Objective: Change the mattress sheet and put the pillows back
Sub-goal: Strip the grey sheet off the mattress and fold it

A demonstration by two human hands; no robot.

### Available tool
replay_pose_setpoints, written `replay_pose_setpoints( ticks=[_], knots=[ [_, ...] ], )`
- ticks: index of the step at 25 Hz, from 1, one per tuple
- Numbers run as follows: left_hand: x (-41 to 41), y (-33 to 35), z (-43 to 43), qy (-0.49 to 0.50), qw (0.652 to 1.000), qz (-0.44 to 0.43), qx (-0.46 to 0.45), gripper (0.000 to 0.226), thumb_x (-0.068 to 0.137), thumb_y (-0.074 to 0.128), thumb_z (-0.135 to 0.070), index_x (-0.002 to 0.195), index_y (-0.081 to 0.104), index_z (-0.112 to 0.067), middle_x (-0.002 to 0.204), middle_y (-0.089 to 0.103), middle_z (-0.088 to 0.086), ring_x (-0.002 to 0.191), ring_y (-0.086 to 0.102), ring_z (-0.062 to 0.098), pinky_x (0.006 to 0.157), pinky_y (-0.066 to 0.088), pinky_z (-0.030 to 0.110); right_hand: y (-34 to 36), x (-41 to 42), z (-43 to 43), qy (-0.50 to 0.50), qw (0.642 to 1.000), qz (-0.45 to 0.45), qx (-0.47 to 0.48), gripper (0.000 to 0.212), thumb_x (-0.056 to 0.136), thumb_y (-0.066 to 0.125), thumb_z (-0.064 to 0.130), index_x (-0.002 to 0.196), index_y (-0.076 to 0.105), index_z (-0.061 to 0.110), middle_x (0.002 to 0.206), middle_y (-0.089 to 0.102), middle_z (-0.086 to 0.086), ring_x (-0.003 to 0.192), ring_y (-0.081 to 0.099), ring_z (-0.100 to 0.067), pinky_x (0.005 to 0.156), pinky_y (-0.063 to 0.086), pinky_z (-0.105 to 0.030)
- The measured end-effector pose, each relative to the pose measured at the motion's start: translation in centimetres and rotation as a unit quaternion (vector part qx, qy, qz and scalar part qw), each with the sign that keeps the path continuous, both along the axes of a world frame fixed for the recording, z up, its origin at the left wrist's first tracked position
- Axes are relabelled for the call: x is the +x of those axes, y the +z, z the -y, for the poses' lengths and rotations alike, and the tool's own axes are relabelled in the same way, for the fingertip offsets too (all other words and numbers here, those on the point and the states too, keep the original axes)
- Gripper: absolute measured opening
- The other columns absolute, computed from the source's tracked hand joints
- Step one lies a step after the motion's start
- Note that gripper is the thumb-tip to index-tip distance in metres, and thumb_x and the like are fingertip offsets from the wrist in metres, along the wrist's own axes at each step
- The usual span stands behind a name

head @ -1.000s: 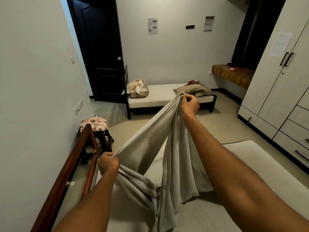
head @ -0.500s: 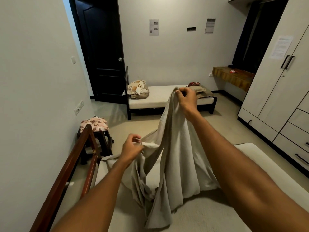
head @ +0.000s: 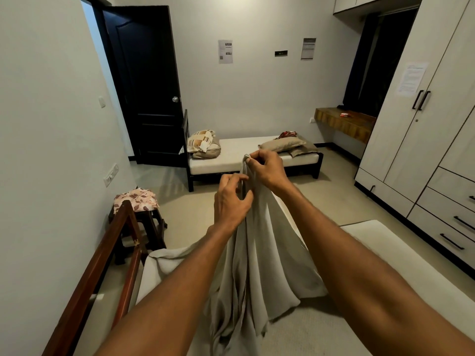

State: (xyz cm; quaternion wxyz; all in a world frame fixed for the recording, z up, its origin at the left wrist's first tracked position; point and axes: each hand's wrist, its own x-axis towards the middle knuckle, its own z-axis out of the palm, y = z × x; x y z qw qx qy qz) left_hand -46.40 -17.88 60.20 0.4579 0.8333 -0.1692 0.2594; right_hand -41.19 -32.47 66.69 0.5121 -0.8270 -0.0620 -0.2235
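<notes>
A pale grey sheet [head: 262, 258] hangs in long folds from both my hands above the bare mattress [head: 385, 253] in front of me. My right hand [head: 267, 168] pinches its top corner, held highest. Just below and to the left, my left hand [head: 231, 199] grips the sheet's edge between thumb and fingers. The sheet's lower part pools on the mattress and trails toward the left bed edge. Brown pillows [head: 282, 144] lie on a second bed [head: 246, 158] across the room, and a patterned pillow pile [head: 203, 145] sits at that bed's left end.
A wooden bed rail [head: 102, 265] runs along the left wall. A stool with a floral cloth [head: 136, 201] stands beyond it. A dark door [head: 144, 83] is at the back left, a white wardrobe with drawers [head: 431, 160] on the right, a wooden shelf [head: 344, 122] beside it.
My left hand has risen and moved right along the sheet until it sits just under my right hand. The stretched span of sheet between the hands has collapsed into hanging folds.
</notes>
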Motion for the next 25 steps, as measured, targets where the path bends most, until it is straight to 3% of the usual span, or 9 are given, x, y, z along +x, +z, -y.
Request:
replay_pose_setpoints(
  ticks=[3,7,11,15,21,25],
  knots=[
    [0.0,-0.9,-0.4,0.008,1.000,-0.014,-0.009,0.025,0.091,0.074,-0.013,0.110,0.066,-0.028,0.105,0.063,-0.008,0.090,0.065,0.005,0.078,0.062,0.031,0.2,-0.4,0.3,0.009,1.000,-0.004,-0.002,0.013,0.097,0.073,0.028,0.100,0.077,0.016,0.087,0.075,0.004,0.080,0.067,-0.006,0.070,0.053,-0.024],
    [0.1,-1.9,-1.8,0.000,0.999,-0.025,-0.024,0.019,0.094,0.071,-0.004,0.093,0.069,-0.022,0.090,0.069,-0.009,0.083,0.068,0.004,0.074,0.063,0.032,0.1,-0.8,0.9,0.022,1.000,-0.011,0.010,0.014,0.098,0.073,0.029,0.102,0.078,0.017,0.092,0.076,0.003,0.088,0.071,-0.013,0.075,0.058,-0.032],
    [0.8,-3.0,-2.9,0.059,0.998,-0.015,0.000,0.023,0.097,0.067,-0.004,0.109,0.079,-0.021,0.102,0.065,-0.003,0.090,0.064,0.010,0.081,0.062,0.035,-0.5,-1.1,1.0,0.016,0.999,-0.021,0.022,0.015,0.097,0.073,0.030,0.103,0.078,0.017,0.094,0.076,0.004,0.093,0.072,-0.016,0.082,0.060,-0.036],
    [0.9,-2.7,-2.3,0.018,0.998,-0.055,0.009,0.030,0.094,0.075,-0.023,0.123,0.074,-0.018,0.109,0.063,-0.004,0.095,0.064,0.010,0.084,0.061,0.035,-0.6,-1.4,0.7,0.027,0.999,-0.027,0.033,0.015,0.096,0.075,0.027,0.104,0.079,0.015,0.094,0.076,0.003,0.092,0.072,-0.014,0.081,0.060,-0.033],
    [0.8,-1.9,-1.3,0.029,0.997,-0.069,0.027,0.017,0.093,0.075,-0.021,0.110,0.075,-0.020,0.108,0.063,-0.005,0.093,0.062,0.009,0.084,0.061,0.035,0.0,-2.1,0.3,0.061,0.997,-0.038,0.001,0.014,0.097,0.073,0.026,0.105,0.078,0.016,0.093,0.076,0.005,0.090,0.070,-0.009,0.078,0.056,-0.026],
    [-0.1,-1.8,-1.4,-0.010,0.997,-0.077,-0.022,0.005,0.093,0.073,-0.022,0.093,0.068,-0.021,0.087,0.067,-0.007,0.081,0.064,0.008,0.073,0.058,0.027,-0.1,-2.5,0.9,0.044,0.998,-0.036,0.016,0.016,0.098,0.073,0.026,0.108,0.078,0.015,0.095,0.075,0.005,0.092,0.070,-0.009,0.077,0.054,-0.023]
  ],
)
